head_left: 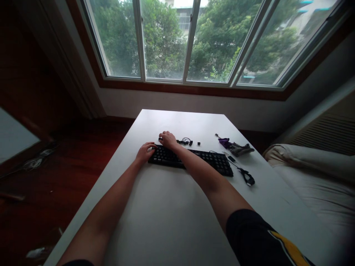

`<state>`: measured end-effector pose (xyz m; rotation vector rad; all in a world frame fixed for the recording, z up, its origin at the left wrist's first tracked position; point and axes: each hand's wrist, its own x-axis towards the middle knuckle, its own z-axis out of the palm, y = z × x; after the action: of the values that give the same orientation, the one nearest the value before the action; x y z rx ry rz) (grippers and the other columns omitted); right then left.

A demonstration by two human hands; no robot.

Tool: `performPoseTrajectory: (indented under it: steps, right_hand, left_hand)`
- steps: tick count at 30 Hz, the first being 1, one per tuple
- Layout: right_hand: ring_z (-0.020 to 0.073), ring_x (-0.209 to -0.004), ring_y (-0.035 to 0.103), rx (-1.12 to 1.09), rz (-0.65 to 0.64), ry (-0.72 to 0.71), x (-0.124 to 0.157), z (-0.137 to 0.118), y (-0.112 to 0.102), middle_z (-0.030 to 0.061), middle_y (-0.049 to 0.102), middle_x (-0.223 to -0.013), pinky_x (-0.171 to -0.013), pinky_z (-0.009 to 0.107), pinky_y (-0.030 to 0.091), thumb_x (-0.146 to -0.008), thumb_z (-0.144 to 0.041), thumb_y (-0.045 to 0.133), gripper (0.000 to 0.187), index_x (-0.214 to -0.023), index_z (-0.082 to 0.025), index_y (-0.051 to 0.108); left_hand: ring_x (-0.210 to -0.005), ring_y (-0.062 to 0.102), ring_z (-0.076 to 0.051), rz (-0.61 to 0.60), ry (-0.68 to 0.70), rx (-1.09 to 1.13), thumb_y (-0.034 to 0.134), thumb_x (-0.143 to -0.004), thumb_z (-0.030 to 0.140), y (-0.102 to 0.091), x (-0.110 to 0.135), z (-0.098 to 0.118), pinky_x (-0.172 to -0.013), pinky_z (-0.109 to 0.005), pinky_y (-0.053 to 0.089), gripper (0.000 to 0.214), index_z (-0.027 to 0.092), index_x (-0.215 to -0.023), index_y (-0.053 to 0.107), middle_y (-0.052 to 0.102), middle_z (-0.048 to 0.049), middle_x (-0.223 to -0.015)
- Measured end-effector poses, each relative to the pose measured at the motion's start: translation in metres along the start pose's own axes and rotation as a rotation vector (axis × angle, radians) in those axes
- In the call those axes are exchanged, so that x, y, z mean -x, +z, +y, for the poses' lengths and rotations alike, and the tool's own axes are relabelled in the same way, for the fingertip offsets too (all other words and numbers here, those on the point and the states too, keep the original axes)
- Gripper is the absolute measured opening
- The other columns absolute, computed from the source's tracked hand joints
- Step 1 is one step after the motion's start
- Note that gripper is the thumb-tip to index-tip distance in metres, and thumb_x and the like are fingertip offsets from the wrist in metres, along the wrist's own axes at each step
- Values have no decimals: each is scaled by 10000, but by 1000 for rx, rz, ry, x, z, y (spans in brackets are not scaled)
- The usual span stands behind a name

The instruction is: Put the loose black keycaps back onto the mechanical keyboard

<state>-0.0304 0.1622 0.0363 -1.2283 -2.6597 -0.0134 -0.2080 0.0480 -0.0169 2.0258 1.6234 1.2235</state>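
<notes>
arms (208, 175) stretch forward; left hand (144, 152) curled, right hand (168, 139) farther ahead, palm down.

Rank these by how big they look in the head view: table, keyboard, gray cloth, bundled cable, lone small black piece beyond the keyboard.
1. Table
2. Keyboard
3. Gray cloth and bundled cable: too alike to rank surely
4. Small black piece

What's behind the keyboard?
Small black pieces lie on the white table beyond the keyboard; whatever the right hand covers there can't be seen.
</notes>
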Motion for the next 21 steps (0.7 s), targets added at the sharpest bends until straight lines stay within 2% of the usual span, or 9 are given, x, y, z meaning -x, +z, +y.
performPoseTrajectory:
  steps: [6, 10, 16, 21]
  right_hand:
    - [282, -1185, 509, 76, -53, 47, -16, -6, 7, 136, 624, -1256, -957, 377, 432, -936, -317, 609, 302, -1210, -209, 677]
    - [280, -1197, 502, 59, -53, 15, -19, -5, 10, 138, 632, -1255, -978, 377, 414, -945, -312, 601, 287, -1195, -208, 696]
    - [260, -1167, 546, 25, 14, -61, -8, 4, 3, 109, 681, -1218, -969, 358, 406, -964, -311, 592, 258, -1166, -215, 722]
    - [202, -1020, 638, -91, -55, -113, 9, 15, -12, 60, 743, -1100, -847, 266, 424, -968, -344, 594, 251, -1133, -231, 746]
  left_hand:
    - [-1214, 605, -233, 21, -16, -47, 591, -865, 181, 3, -1, -4, -1143, -432, 435, 206, 253, -956, 762, 663, -34, -1276]
    - [-1194, 610, -219, 46, -6, -39, 569, -851, 145, 3, -1, -3, -1135, -411, 441, 263, 245, -1006, 756, 672, -36, -1246]
    - [-1171, 617, -216, 41, -26, -40, 545, -829, 117, 3, -2, -2, -1123, -397, 449, 287, 241, -977, 758, 679, -34, -1214]
    - [-1163, 620, -222, 44, -44, -56, 554, -829, 135, 6, -2, -5, -1112, -408, 460, 254, 244, -926, 761, 675, -30, -1216]
